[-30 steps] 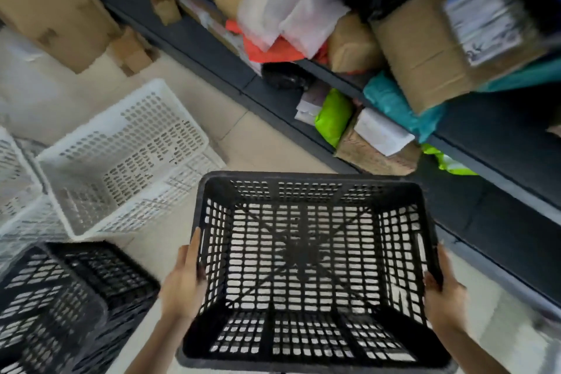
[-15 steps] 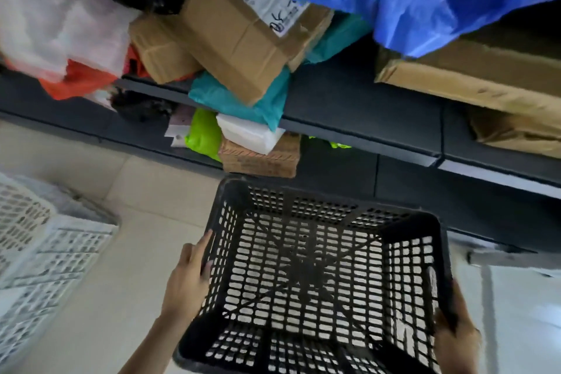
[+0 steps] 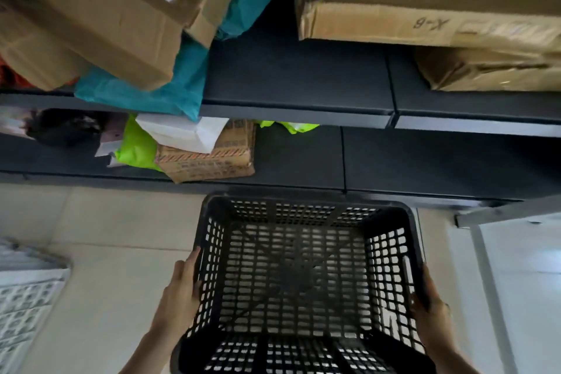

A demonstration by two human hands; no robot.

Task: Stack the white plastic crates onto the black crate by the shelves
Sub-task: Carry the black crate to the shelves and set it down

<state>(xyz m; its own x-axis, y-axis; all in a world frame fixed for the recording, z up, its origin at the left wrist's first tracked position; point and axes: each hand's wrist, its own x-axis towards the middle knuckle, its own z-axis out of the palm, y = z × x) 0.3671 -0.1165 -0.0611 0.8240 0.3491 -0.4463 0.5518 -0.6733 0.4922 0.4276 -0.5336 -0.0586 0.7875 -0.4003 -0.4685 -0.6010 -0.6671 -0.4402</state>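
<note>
A black perforated plastic crate fills the lower middle of the head view, open side up, just in front of the dark shelves. My left hand grips its left rim and my right hand grips its right rim. Whether the crate touches the tiled floor is unclear. Only a corner of a white perforated crate shows at the left edge.
The shelves hold cardboard boxes, teal bags, a lime green parcel and a flat brown package. Pale tiled floor lies between the white crate and the black one. A grey frame stands at the right.
I have carried the black crate to the right along the shelves and closer to them. The white crates and the other black crate have slid out of view to the left.
</note>
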